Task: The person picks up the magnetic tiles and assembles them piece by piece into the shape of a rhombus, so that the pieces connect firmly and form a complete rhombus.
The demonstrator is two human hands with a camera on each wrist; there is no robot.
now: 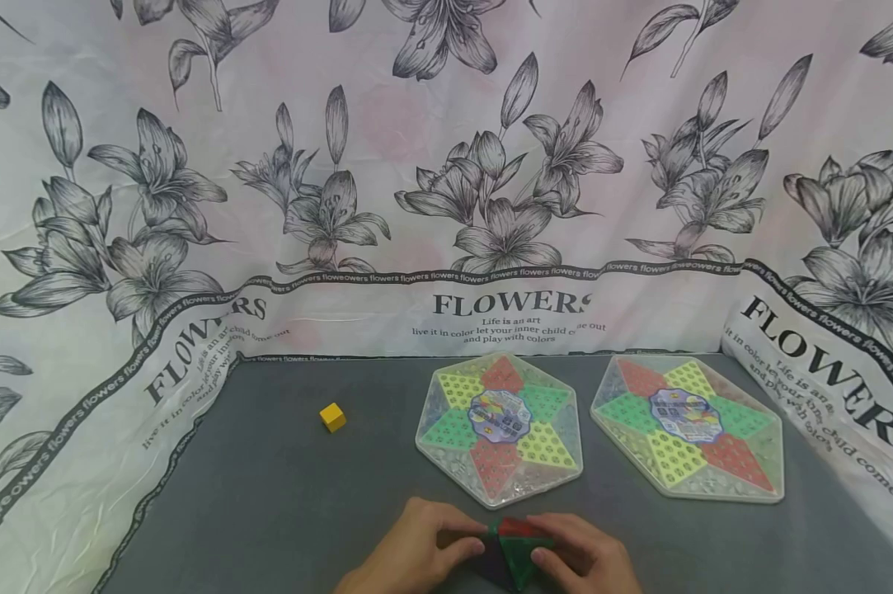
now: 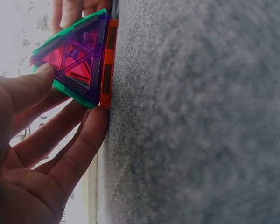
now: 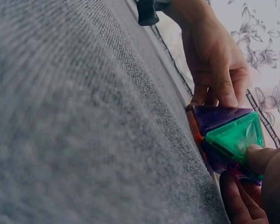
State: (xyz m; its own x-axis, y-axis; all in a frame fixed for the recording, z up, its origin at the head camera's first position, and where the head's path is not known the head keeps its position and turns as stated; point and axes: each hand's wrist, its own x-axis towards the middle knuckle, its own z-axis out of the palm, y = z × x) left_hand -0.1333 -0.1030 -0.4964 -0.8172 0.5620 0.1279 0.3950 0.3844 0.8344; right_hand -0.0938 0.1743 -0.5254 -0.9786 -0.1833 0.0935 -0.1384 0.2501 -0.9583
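Observation:
A small pyramid of translucent magnetic tiles (image 1: 522, 559) stands on the grey table close to the near edge of the head view. Its green triangle (image 3: 235, 137) and purple triangle (image 2: 77, 56) face outward, with red showing in the head view and an orange tile (image 2: 108, 65) at the base. From the left, my left hand (image 1: 416, 546) grips it, thumb tip at the purple triangle's corner. My right hand (image 1: 590, 554) holds the other side, its thumb pressed on the green triangle. Some of the fingers behind the pyramid are hidden.
A yellow cube (image 1: 332, 417) lies at the left of the grey table (image 1: 268, 495). Two hexagonal game boards with star patterns, one in the middle (image 1: 489, 487) and one at the right (image 1: 758, 429), lie flat. Flower-printed cloth (image 1: 387, 318) encloses the back and sides.

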